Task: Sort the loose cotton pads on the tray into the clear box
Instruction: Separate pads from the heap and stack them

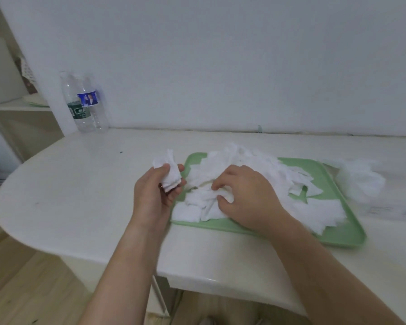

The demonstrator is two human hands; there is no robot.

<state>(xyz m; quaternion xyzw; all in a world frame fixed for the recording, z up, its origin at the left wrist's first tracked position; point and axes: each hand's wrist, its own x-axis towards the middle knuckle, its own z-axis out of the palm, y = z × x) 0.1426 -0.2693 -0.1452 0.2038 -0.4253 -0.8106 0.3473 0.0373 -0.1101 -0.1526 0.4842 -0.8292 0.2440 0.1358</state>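
On the white tabletop (80,184) sat a green tray (338,233) heaped with loose cotton pads (255,160). I judged them light, soft and floppy, best taken by a thin edge. A blurred clear shape (359,181) to its right was possibly the box. My right grip (246,193) pinched pads in the heap. My left grip (155,191) curled round a small stack (168,165) beside the tray.

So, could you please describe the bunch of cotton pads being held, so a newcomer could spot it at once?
Start at the green tray on the white table. Just off its left edge, the left hand holds a small bunch of pads. Unlike the loose heap on the tray, it is gripped together, off the table.
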